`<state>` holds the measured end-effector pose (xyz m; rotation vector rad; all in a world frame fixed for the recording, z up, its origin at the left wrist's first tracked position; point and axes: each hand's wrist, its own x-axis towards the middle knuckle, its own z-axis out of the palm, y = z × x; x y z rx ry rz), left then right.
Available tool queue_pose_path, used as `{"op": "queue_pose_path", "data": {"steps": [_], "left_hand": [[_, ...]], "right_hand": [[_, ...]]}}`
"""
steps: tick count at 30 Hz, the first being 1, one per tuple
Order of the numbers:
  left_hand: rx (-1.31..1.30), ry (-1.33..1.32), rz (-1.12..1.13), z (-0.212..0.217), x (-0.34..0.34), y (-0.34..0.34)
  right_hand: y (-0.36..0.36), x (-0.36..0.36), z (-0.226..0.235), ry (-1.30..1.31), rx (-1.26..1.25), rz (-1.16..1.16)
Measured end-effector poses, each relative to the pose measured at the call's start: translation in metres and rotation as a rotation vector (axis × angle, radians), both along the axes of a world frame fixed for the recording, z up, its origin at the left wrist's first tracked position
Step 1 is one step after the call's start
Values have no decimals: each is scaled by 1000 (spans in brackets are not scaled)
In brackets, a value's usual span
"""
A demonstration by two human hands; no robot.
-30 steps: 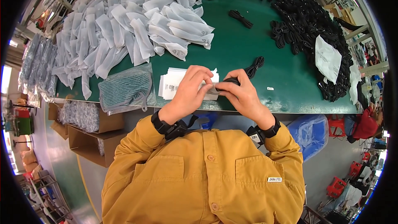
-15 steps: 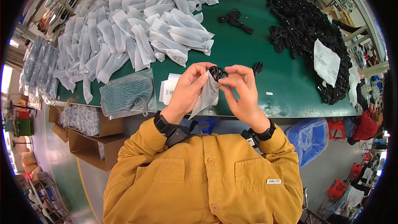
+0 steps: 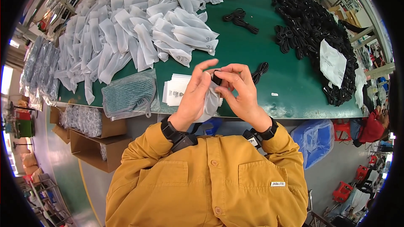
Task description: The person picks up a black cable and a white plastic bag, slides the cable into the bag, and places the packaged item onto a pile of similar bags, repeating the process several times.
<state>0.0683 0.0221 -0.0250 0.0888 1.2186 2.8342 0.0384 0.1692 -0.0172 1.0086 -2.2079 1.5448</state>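
Note:
My left hand (image 3: 194,96) holds a frosted plastic bag (image 3: 211,103) at its mouth, thumb against the bag and index finger raised. My right hand (image 3: 243,93) pinches a bundled black cable (image 3: 216,77) at the top of that bag; most of the cable is hidden by the fingers and the bag. Beneath my left hand lies a stack of flat printed bags (image 3: 176,89) in white. Just beyond my right hand a loose black cable bundle (image 3: 260,72) rests on the green table (image 3: 252,52).
A large heap of filled frosted bags (image 3: 126,29) covers the table's far left. Black cable bundles (image 3: 311,33) are piled at right, with a white bag (image 3: 332,64) on top. A bagged teal striped cloth (image 3: 128,94) lies left; a blue lined bin (image 3: 311,141) stands below the right edge.
The cable has gone lower into the bag, and the bag's bottom has swung in and filled out. My left index finger has lifted. Another person's hands have left the far edge.

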Motion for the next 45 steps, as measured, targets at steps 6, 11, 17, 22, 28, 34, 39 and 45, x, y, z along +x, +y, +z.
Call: {"op": "queue_pose_path", "data": {"steps": [6, 11, 17, 22, 28, 34, 39, 45], "left_hand": [[-314, 91, -101, -17, -1, -12], [-478, 182, -83, -18, 1, -16], [-771, 522, 138, -6, -16, -37], [-1024, 477, 85, 42, -49, -52], [-923, 559, 36, 25, -42, -25], [-671, 413, -222, 21, -40, -29], [-514, 320, -296, 17, -37, -27], [-274, 225, -179, 1, -36, -26]], "right_hand": [[1, -1, 11, 67, -37, -23], [3, -2, 16, 21, -18, 43], [9, -11, 19, 75, -3, 27], [22, -29, 15, -163, -204, -65], [7, -26, 30, -60, -170, -17], [12, -22, 32, 16, -59, 13], [9, -23, 37, -111, -208, 39], [31, -12, 27, -208, -292, -63]]}}
